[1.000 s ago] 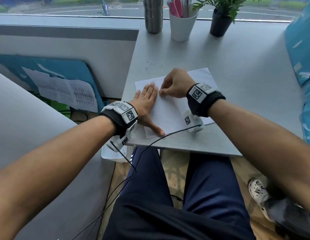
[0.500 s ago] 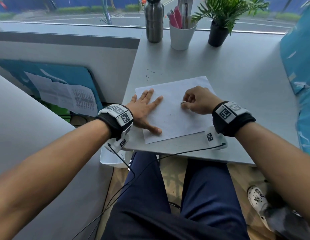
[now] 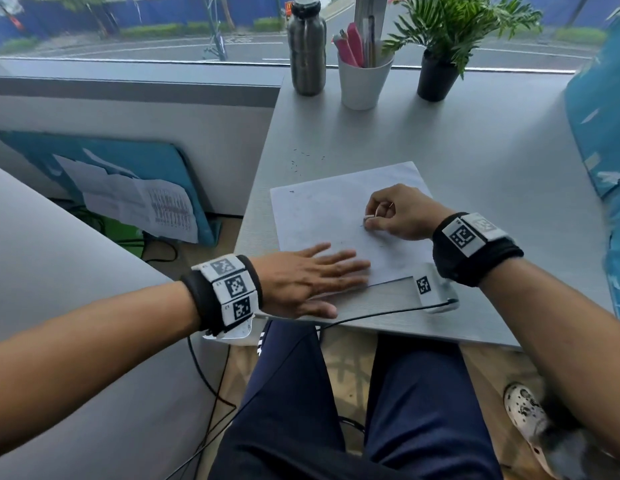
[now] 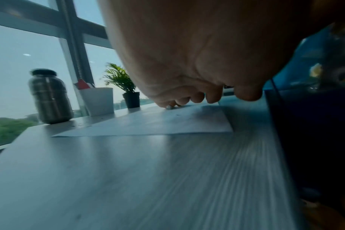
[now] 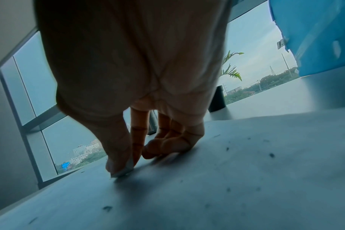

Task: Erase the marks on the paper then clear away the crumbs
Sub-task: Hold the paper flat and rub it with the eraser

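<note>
A white sheet of paper (image 3: 322, 209) lies on the grey table (image 3: 474, 161) near its front edge. My right hand (image 3: 388, 216) pinches a small white eraser (image 3: 369, 216) between thumb and forefinger, its tip on the paper's right half; the eraser (image 5: 124, 170) touches the paper (image 5: 246, 171) in the right wrist view. My left hand (image 3: 322, 271) lies flat with straight fingers on the paper's lower left part, thumb on the table. Dark crumbs (image 5: 271, 155) speck the sheet, and more crumbs (image 3: 303, 157) lie on the table beyond it.
At the table's far edge stand a steel bottle (image 3: 306, 46), a white cup of pens (image 3: 362, 77) and a potted plant (image 3: 440, 74). A blue cushion (image 3: 599, 133) borders the right side. A cable (image 3: 370, 315) runs along the front edge.
My right hand moved from the paper's upper left to its right half with the eraser. My left hand slid nearer and turned, fingers now pointing right across the lower paper.
</note>
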Tool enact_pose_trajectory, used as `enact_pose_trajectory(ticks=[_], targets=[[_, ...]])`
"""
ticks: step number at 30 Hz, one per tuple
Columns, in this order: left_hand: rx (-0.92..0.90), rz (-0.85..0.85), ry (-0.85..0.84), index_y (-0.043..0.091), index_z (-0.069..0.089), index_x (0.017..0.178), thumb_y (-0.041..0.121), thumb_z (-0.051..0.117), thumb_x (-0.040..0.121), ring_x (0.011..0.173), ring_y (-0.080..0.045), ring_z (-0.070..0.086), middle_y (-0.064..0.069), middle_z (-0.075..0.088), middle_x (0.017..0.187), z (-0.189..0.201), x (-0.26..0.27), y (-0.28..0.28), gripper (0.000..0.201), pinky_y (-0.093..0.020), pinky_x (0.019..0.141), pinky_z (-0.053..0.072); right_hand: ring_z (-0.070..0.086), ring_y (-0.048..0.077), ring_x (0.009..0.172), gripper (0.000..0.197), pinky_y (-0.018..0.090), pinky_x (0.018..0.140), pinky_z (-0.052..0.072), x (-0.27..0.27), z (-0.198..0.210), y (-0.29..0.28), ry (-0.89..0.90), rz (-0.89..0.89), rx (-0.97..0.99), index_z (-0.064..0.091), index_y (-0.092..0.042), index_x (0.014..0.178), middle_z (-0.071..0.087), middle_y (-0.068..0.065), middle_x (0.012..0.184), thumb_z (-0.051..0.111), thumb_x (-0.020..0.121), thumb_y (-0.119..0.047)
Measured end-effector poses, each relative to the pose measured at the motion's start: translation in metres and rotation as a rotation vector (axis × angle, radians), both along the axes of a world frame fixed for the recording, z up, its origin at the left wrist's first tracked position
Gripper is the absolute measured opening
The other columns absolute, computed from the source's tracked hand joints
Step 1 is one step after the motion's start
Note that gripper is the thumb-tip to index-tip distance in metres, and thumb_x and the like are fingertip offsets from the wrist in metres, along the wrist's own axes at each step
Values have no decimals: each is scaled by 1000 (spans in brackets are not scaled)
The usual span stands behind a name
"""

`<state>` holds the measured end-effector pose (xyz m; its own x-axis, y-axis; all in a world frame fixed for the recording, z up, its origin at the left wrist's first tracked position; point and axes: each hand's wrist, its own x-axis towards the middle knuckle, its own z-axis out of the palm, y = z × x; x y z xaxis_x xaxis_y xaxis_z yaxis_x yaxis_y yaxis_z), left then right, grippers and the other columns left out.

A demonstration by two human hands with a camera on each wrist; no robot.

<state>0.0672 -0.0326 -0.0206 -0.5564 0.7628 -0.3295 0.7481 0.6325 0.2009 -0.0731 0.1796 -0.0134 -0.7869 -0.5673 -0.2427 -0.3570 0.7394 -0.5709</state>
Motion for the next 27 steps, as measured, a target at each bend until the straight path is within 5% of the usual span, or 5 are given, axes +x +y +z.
enact_pose_trajectory(ticks=[6,11,14,19,27], targets=[[-71,327,-53,35,-12,154,67,18,93,147,-15,-22,7,-25,160,-7,-37,-33,75,-47,121,-7,50,7,64,8,30,73,48,2,-1,0,14,5,0,68,-21,83,61,-6,73,72,83,-28],[-146,608,-135,19,-21,153,85,35,74,146,-14,-24,1,-30,158,1,-64,-45,117,-45,122,-5,53,8,69,9,28,73,48,0,3,-3,19,23,61,67,-21,84,60,-9,73,70,84,-29],[-128,671,-158,15,-24,151,92,44,60,145,-15,-27,0,-31,158,-2,-67,-40,138,-43,121,-11,57,13,75,9,26,71,45,-1,10,-15,77,46,102,68,-18,83,60,-9,73,71,83,-26],[-96,737,-149,14,-26,151,90,57,58,145,-16,-29,-1,-33,157,-1,-63,-34,145,-40,120,-14,64,10,62,9,17,57,48,2,20,-55,139,92,-39,71,-15,80,68,-3,70,78,75,-17],[-90,772,-141,13,-26,151,93,59,49,144,-18,-31,-3,-34,157,-3,-64,-31,154,-40,119,-16,64,13,67,11,26,72,55,-4,16,-83,233,155,-44,79,-15,86,73,2,75,74,77,-14]])
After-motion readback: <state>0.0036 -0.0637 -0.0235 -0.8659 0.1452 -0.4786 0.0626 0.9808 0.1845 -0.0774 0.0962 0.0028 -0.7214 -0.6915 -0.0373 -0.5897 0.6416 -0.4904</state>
